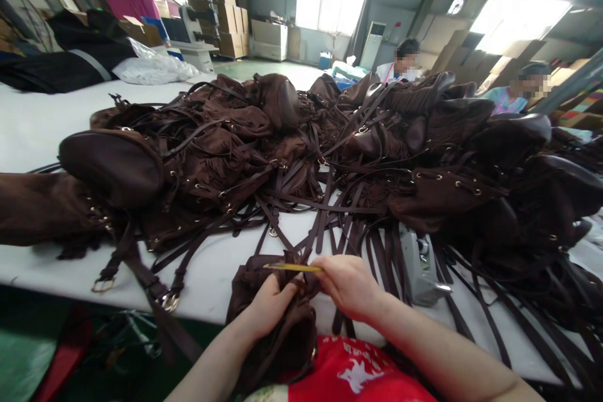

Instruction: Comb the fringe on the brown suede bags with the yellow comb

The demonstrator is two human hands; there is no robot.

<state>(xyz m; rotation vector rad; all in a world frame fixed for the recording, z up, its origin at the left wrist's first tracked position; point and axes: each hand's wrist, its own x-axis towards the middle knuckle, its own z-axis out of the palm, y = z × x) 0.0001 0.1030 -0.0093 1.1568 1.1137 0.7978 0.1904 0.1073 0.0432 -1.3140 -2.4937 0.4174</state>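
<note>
A dark brown drawstring-style bag (294, 339) is at the table's front edge, against my red apron. My left hand (272, 303) grips the bag near its gathered upper part, with the thumb lying on top. In my right hand (348, 284), closed fingers hold a slim yellow tool (291, 267) that points left across the bag, just above my left hand. Its exact kind is unclear, and its right end is hidden in the fingers. Fingertips of my right hand are close to the bag's fabric; whether they also hold it cannot be made out.
Brown bags (226, 138) with straps and metal eyelets are heaped across the white table (207, 282). A grey metal device (421, 270) stands right of my hands among loose straps (389, 257). Buckled straps (160, 292) hang over the front edge. Two people (400, 66) are behind the heap.
</note>
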